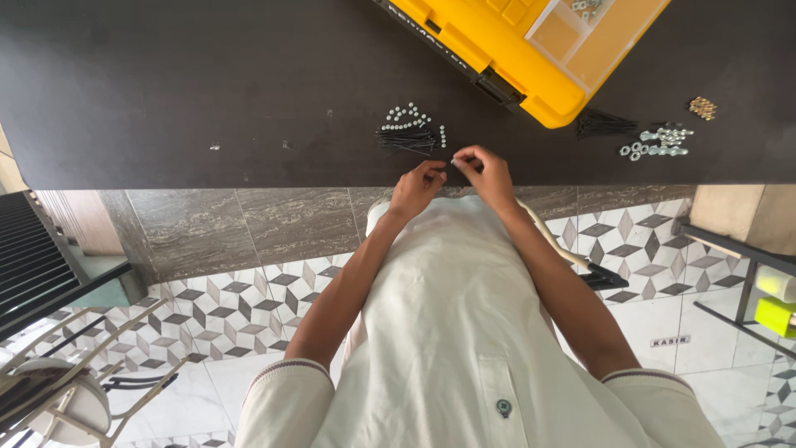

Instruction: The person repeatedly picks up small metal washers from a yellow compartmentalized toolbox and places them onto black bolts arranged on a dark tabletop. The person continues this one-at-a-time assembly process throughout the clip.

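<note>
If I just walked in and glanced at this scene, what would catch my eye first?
Probably the bright yellow parts case at the top of the dark table, jutting in from the upper edge. Next, the left hand and right hand meeting at the table's near edge, fingertips pinching something tiny. Just above them lies a pile of black screws with small silver nuts, and more silver hardware sits to the right.
</note>
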